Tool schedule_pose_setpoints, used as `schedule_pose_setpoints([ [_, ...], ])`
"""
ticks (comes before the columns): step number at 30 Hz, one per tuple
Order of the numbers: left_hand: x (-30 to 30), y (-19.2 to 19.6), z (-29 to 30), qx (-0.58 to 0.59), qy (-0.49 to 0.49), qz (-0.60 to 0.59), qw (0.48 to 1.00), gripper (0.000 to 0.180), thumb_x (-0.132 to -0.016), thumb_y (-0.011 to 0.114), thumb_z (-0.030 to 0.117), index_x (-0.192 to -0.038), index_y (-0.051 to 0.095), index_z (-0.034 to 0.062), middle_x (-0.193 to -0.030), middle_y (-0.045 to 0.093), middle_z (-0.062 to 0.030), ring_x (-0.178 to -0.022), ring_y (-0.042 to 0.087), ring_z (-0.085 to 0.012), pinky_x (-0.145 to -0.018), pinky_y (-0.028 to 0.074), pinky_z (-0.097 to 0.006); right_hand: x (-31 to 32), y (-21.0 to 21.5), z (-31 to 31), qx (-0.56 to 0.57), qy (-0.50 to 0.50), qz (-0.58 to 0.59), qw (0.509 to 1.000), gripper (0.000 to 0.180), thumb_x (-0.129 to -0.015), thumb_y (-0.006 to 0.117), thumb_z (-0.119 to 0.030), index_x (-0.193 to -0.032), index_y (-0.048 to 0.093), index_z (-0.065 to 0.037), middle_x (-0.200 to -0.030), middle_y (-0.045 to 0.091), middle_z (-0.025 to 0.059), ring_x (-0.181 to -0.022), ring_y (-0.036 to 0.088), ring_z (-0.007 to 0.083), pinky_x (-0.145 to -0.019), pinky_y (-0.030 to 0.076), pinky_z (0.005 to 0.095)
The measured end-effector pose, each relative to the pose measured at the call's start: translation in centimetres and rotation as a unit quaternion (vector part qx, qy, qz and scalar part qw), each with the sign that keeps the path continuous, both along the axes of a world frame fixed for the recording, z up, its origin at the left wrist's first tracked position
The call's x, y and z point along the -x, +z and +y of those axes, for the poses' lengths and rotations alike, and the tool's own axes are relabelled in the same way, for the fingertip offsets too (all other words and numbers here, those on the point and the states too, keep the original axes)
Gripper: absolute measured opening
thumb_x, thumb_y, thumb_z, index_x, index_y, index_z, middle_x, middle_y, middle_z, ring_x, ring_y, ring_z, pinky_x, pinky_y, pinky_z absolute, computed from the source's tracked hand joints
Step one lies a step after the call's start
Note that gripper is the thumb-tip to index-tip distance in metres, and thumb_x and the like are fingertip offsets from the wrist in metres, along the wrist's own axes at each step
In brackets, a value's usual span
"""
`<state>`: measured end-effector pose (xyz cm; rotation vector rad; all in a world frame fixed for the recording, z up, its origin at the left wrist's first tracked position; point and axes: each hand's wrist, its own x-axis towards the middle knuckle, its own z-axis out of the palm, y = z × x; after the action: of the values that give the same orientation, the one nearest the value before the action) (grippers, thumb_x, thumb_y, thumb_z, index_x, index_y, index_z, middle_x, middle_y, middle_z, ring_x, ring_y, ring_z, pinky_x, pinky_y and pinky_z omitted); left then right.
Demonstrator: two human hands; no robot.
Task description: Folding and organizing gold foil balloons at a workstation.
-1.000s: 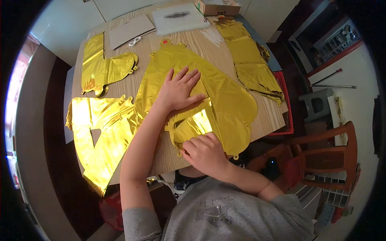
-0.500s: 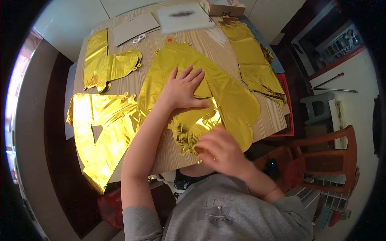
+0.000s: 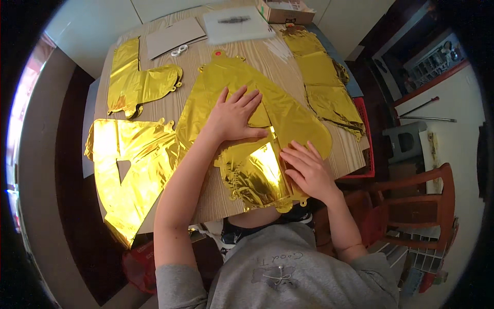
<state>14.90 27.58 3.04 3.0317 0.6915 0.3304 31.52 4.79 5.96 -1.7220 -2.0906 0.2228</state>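
Observation:
A large flat gold foil balloon (image 3: 301, 121) lies in the middle of the table, narrow at its far end and wider toward me. My left hand (image 3: 236, 114) rests flat on its upper part with the fingers spread. On the near right part lies my right hand (image 3: 311, 172), fingers stretched out and pressing on the foil. Between and below the hands, a shiny crinkled section (image 3: 254, 172) of the foil reaches the table's near edge. Small tabs with holes stick out along its rim. Neither hand grips anything.
More gold foil balloons lie around: one at near left (image 3: 131, 175), one at far left (image 3: 149, 85) and a folded one at right (image 3: 324, 77). At the back are a grey board (image 3: 175, 37), white rolls (image 3: 179, 50), a clear bag (image 3: 239, 26) and a box (image 3: 288, 13). A wooden chair (image 3: 417, 206) stands right.
My right hand has moved right and away from the near edge, opening out flat on the foil. The near foil section now lies flatter. My left hand stays in place.

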Motion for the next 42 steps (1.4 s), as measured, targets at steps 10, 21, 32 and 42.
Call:
schedule_pose_setpoints([
  [10,0.01,0.23,-0.10,0.013,-0.004,-0.002,1.000,0.096,-0.076,0.049,0.075,-0.144,0.038,0.0076,-0.149,0.038,-0.0077,-0.140,0.030,-0.0301,-0.114,0.019,-0.056,0.58,-0.39,0.53,0.024,0.030,-0.024,0.999,0.042,-0.089,0.062,-0.024,-0.129,0.057,-0.011,-0.137,0.053,0.0068,-0.133,0.043,0.0277,-0.109,0.032,0.0463],
  [21,0.04,0.08,-0.01,0.009,-0.006,-0.005,1.000,0.095,-0.077,0.049,0.074,-0.144,0.038,0.0077,-0.149,0.039,-0.0076,-0.140,0.031,-0.0305,-0.113,0.019,-0.057,0.62,-0.63,0.70,0.028,0.035,-0.051,0.998,0.042,-0.090,0.059,-0.031,-0.125,0.058,-0.009,-0.138,0.051,0.0070,-0.134,0.040,0.0276,-0.107,0.032,0.0479],
  [32,0.10,0.12,0.03,0.014,-0.003,0.006,1.000,0.105,-0.070,0.051,0.080,-0.145,0.036,0.0077,-0.150,0.038,-0.0048,-0.142,0.029,-0.0267,-0.115,0.017,-0.055,0.53,-0.24,0.68,0.062,0.042,-0.048,0.996,0.048,-0.087,0.063,-0.028,-0.132,0.055,-0.014,-0.142,0.048,0.0060,-0.136,0.038,0.0280,-0.110,0.028,0.0487],
  [42,0.14,0.38,-0.03,0.031,-0.001,0.014,0.999,0.109,-0.066,0.054,0.080,-0.146,0.035,0.0076,-0.151,0.036,-0.0046,-0.143,0.027,-0.0260,-0.116,0.015,-0.054,0.29,-0.35,0.69,0.053,0.050,-0.057,0.996,0.044,-0.089,0.061,-0.033,-0.128,0.057,-0.014,-0.140,0.050,0.0044,-0.134,0.040,0.0253,-0.111,0.029,0.0487],
])
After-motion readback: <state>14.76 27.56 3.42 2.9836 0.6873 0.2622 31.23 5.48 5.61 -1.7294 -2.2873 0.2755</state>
